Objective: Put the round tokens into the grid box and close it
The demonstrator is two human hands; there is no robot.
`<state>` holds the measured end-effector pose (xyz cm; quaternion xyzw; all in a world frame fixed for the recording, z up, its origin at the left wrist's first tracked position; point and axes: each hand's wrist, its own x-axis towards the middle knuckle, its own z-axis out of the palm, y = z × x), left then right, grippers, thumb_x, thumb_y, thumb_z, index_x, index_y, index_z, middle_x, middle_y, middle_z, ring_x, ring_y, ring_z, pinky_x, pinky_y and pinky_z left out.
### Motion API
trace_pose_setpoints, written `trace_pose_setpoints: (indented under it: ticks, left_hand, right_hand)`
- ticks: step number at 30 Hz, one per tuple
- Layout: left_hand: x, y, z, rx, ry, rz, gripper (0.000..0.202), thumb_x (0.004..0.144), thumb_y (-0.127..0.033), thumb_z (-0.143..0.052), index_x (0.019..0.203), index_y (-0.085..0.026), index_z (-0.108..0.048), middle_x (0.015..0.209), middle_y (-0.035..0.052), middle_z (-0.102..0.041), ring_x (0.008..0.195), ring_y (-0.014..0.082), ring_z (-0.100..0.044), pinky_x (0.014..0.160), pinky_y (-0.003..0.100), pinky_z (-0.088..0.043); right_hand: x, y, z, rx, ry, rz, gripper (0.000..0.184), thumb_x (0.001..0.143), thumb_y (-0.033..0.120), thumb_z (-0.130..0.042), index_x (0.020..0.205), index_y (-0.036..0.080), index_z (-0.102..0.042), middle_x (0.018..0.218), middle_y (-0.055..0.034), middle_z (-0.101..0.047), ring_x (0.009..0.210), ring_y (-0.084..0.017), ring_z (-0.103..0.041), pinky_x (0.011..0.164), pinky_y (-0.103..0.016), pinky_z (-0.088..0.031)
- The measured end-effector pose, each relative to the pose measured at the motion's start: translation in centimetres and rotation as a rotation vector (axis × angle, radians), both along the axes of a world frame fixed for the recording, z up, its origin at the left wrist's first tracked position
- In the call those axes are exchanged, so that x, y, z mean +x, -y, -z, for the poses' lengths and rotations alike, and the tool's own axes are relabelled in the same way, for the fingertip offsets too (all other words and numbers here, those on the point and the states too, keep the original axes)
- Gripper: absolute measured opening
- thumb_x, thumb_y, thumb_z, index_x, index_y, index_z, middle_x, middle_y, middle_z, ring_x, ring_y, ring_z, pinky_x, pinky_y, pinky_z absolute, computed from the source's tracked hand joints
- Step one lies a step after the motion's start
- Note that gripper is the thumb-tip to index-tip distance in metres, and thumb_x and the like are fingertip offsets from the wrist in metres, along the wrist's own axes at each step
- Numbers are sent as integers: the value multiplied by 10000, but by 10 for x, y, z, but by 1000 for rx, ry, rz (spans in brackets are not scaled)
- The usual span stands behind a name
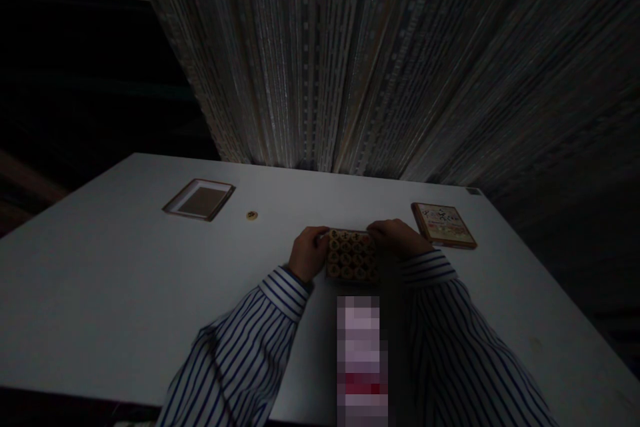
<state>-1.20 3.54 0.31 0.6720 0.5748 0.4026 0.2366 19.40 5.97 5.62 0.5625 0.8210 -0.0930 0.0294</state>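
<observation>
A shallow tray of round xiangqi pieces (353, 259) sits on the white table in front of me, the pieces packed in rows with dark characters on top. My left hand (307, 253) is closed on the tray's left edge, thumb and fingers near its far left corner. At the far right corner, my right hand (396, 237) pinches the edge, with its lower fingers hidden. One loose xiangqi piece (251, 215) lies apart on the table, beyond and left of my left hand.
An open, shallow box half (203, 201) lies at the far left with its inside up. Right of my right hand lies a printed box lid (445, 225) with brown edges. Striped curtains (320, 67) hang behind the white table (125, 280). A pixelated patch covers the near middle.
</observation>
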Motion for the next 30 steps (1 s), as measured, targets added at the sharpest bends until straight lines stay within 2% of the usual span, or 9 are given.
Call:
trace_pose_setpoints:
  ticks: [6, 14, 22, 26, 30]
  left_hand:
    - [-2, -1, 0, -14, 34, -42, 217, 743, -195, -521, 917, -143, -639, 865, 64, -649, 685, 134, -584, 680, 278, -491]
    - [-29, -2, -15, -55, 54, -33, 248, 735, -200, -517, 944, -131, -631, 840, 68, -663, 663, 128, -580, 663, 260, -481]
    - [-85, -5, -26, 26, 32, -98, 290, 727, -254, -530, 979, -137, -613, 880, 76, -649, 726, 146, -597, 690, 272, -485]
    - [-116, -7, -27, 77, -86, -213, 294, 727, -257, -528, 988, -148, -606, 931, 77, -636, 788, 162, -595, 740, 292, -482]
    - [-139, -10, -26, 44, -216, -290, 326, 727, -243, -526, 1025, -127, -589, 974, 101, -631, 869, 189, -586, 795, 315, -464]
  right_hand:
    - [5, 5, -9, 82, -67, 73, 316, 825, 269, -393, 1033, 174, -611, 1022, -65, -654, 948, -188, -587, 795, -264, -409]
    - [-8, 13, -33, 302, -224, 79, 274, 816, 279, -417, 954, 195, -638, 964, -42, -673, 890, -173, -605, 785, -271, -425]
    - [-55, -7, -55, 223, -229, -66, 283, 793, 276, -441, 971, 170, -635, 962, -59, -667, 868, -181, -600, 771, -274, -426]
    - [-88, -23, -51, 174, -162, -158, 305, 789, 290, -428, 969, 163, -640, 966, -69, -665, 892, -197, -593, 792, -280, -412]
    - [-123, -36, -41, 93, -148, -217, 327, 781, 282, -425, 1005, 159, -629, 1020, -82, -649, 957, -194, -574, 834, -264, -390]
